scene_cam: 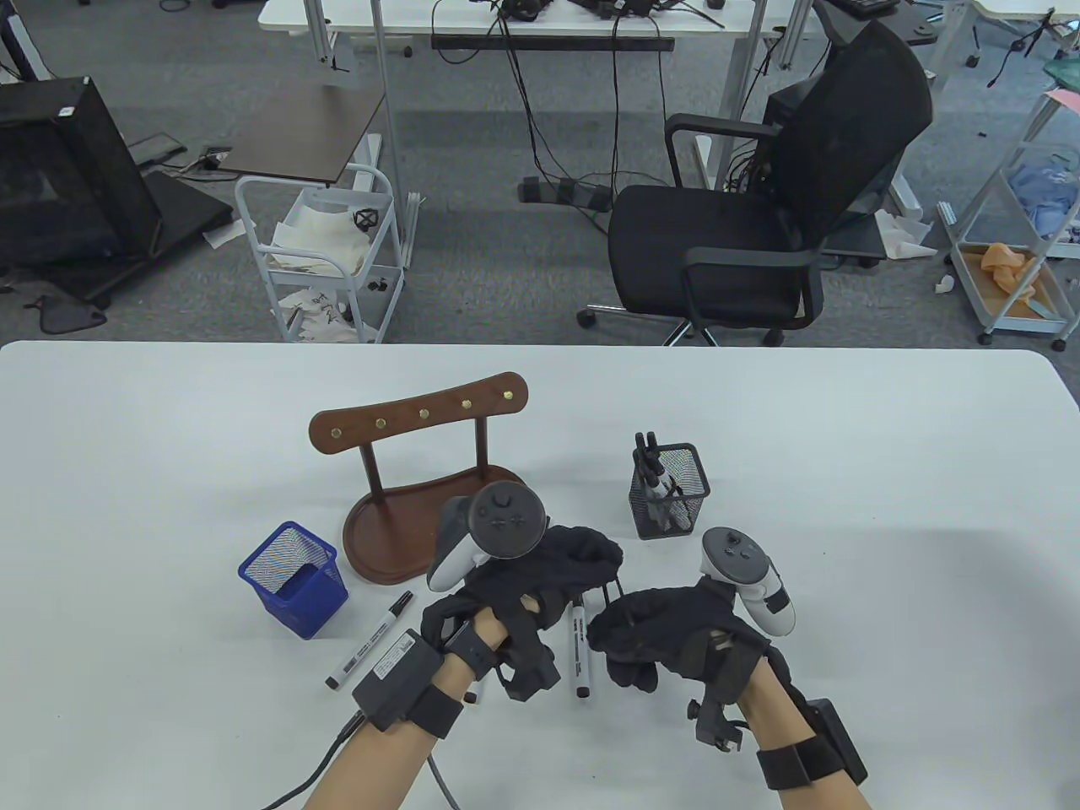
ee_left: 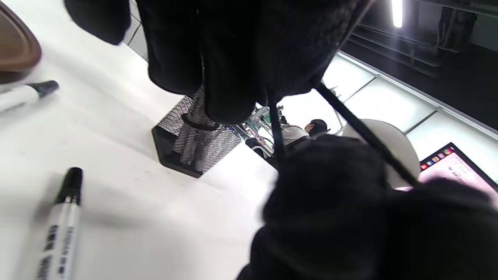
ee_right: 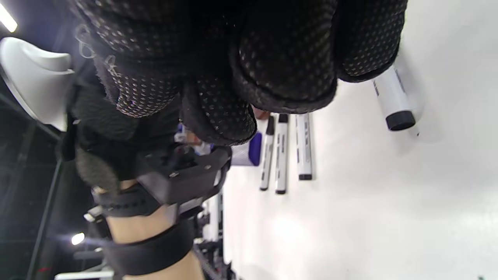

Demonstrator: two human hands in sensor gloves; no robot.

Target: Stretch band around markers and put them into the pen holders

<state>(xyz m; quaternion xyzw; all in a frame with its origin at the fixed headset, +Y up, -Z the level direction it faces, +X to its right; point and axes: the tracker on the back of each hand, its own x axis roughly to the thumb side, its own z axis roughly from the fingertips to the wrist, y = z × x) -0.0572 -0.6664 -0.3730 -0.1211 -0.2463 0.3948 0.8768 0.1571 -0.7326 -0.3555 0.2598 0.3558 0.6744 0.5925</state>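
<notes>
A thin black band [scene_cam: 609,591] is stretched between my two gloved hands just above the table. My left hand [scene_cam: 564,564] pinches one end and my right hand [scene_cam: 645,634] the other. In the left wrist view the band [ee_left: 365,132] runs as two taut strands from my left fingers [ee_left: 229,77] down to the right glove [ee_left: 334,186]. One white marker [scene_cam: 580,650] lies under the hands and another [scene_cam: 371,641] lies to the left. The right wrist view shows three markers [ee_right: 283,151] side by side. A black mesh holder [scene_cam: 671,494] has markers in it; the blue mesh holder [scene_cam: 294,578] stands left.
A brown wooden hook rack [scene_cam: 422,498] stands on its oval base behind my left hand, between the two holders. Beyond the white table's far edge [scene_cam: 540,346] are a black office chair [scene_cam: 759,228] and a white cart [scene_cam: 321,253].
</notes>
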